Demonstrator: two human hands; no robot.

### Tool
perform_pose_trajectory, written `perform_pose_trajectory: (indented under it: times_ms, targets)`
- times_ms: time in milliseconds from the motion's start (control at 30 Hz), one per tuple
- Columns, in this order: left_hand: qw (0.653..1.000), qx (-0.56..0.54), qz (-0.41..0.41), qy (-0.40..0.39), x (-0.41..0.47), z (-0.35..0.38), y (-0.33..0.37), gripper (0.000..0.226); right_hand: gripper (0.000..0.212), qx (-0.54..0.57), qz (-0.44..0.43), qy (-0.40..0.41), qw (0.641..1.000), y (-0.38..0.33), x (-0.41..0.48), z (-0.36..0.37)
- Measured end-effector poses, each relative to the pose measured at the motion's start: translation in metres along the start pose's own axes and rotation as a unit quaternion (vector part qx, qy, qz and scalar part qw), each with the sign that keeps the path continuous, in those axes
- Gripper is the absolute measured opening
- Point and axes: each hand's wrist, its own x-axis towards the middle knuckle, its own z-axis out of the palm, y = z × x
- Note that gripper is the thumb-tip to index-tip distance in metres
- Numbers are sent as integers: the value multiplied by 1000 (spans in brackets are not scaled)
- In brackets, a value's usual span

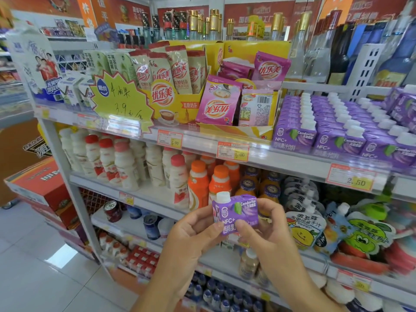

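Your 2 grips both grasp the small purple carton (236,210) at lower centre of the frame. Your left hand (191,230) pinches its left edge and your right hand (270,226) its lower right corner. It is a boxy paper pack with a round white cap (223,196). Glossy orange-capped bottles (198,179) stand just behind it, and soft printed pouches (360,233) lie to the right. At upper right, matching purple cartons (315,122) fill a shelf (292,158).

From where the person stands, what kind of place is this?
Most likely a small grocery shop: shelves carry price tags and rows of bottled drinks, and the left hand and right hand hold a purple juice carton.
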Motion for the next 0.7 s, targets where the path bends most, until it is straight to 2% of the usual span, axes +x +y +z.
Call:
perform_pose_trajectory:
  times_ms: [100, 167, 267, 400, 467, 567, 700]
  targets:
    - [1000, -1, 3, 16, 0, 2, -3, 31, 78, -84, -24, -3, 996, 2, -2, 4]
    - [1000, -2, 2, 25, 1, 3, -4, 27, 84, -85, -33, -10, 996, 0, -3, 4]
    - [1000, 18, -2, 26, 1, 4, -2, 28, 76, -35, -14, -40, 999, -7, -4, -1]
    - [993, 115, 6, -3, 4, 3, 3, 42, 50, 120, 64, -90, 987, -12, -8, -5]
    - [990, 137, -13, -24, 6, 2, 3, 40, 40, 189, 96, -90, 973, -9, -9, -4]
    - [991, 124, -18, -35, 5, 2, 3, 36, 29, 198, 109, -77, 971, -10, -9, -2]
    - [994, 105, 7, 18, 9, 4, 3, 40, 36, 138, 83, -61, 985, -11, -6, -12]
